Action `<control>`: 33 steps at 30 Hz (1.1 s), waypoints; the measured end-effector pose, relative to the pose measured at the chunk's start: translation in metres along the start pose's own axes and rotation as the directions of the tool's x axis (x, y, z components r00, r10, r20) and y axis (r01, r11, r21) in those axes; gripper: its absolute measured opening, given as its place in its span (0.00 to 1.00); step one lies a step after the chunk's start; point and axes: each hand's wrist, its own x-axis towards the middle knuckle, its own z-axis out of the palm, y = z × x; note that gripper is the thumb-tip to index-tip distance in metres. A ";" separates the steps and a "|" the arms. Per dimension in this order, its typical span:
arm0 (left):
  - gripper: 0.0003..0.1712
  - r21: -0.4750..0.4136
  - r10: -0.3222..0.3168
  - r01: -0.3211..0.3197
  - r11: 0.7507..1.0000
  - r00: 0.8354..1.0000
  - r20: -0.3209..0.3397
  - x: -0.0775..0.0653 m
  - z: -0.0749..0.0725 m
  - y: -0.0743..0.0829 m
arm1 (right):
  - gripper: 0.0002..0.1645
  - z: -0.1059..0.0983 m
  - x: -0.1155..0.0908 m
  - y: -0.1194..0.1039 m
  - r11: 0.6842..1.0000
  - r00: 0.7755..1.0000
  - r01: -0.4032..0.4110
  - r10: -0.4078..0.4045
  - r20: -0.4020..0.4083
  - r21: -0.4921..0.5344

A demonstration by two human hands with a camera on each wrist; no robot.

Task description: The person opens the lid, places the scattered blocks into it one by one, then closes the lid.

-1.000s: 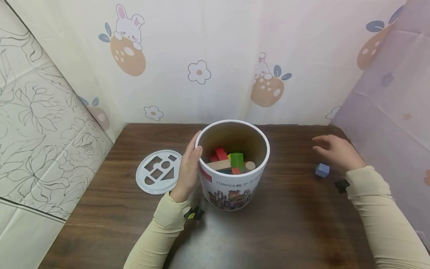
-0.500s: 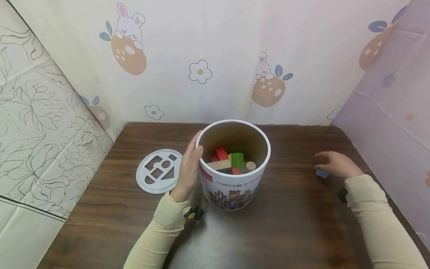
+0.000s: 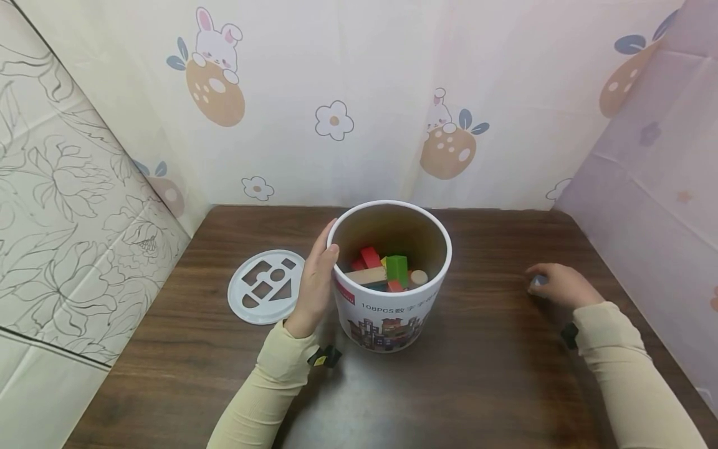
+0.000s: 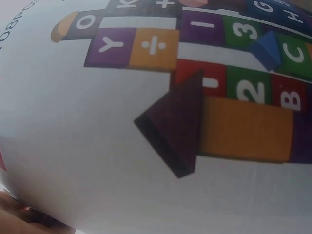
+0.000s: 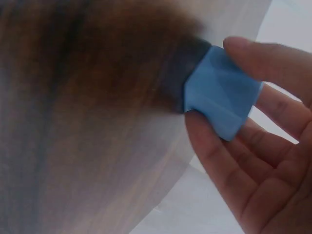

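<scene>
A white round bucket (image 3: pixel 387 315) printed with coloured blocks stands upright on the table, its mouth open. My left hand (image 3: pixel 311 290) grips its left side, the thumb at the rim; the left wrist view is filled by the bucket's printed wall, with fingers (image 4: pixel 24 219) at the lower left corner. Inside lie several wooden blocks, among them a green block (image 3: pixel 397 269), a red block (image 3: pixel 370 256) and a pale wooden bar (image 3: pixel 364 276). Off to the right, my right hand (image 3: pixel 565 285) pinches a small blue block (image 5: pixel 222 92) between thumb and fingers, close over the tabletop.
A white lid (image 3: pixel 236 290) with shaped cut-outs lies flat left of the bucket, partly behind my left hand. The dark wooden table (image 3: pixel 482 374) backs onto a patterned curtain (image 3: pixel 381 125), with more hangings at both sides.
My right hand has come down onto the blue block and now pinches it; a second ago it hovered behind the block without touching it. Left hand and bucket stay put.
</scene>
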 end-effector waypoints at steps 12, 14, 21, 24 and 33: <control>0.31 0.005 0.003 -0.003 1.000 1.000 -0.005 -0.001 0.000 0.001 | 0.27 -0.005 -0.004 -0.007 1.000 0.997 0.011 -0.011 -0.081 -0.002; 0.32 0.008 0.006 -0.006 1.000 1.000 -0.005 -0.001 0.000 0.000 | 0.29 -0.010 -0.004 -0.013 1.000 0.995 0.026 -0.027 -0.096 -0.008; 0.31 0.010 0.006 -0.006 1.000 1.000 -0.008 -0.001 0.000 0.000 | 0.28 -0.029 -0.004 -0.038 0.995 0.978 0.100 -0.101 -0.182 -0.013; 0.31 0.004 0.005 -0.005 1.000 1.000 -0.005 0.000 0.000 0.001 | 0.27 -0.038 -0.005 -0.049 0.992 0.970 0.128 -0.125 -0.210 -0.002; 0.32 0.017 0.001 -0.001 1.000 1.000 -0.008 -0.001 0.000 -0.001 | 0.25 -0.065 -0.007 -0.096 0.962 0.896 0.264 -0.271 -0.353 -0.068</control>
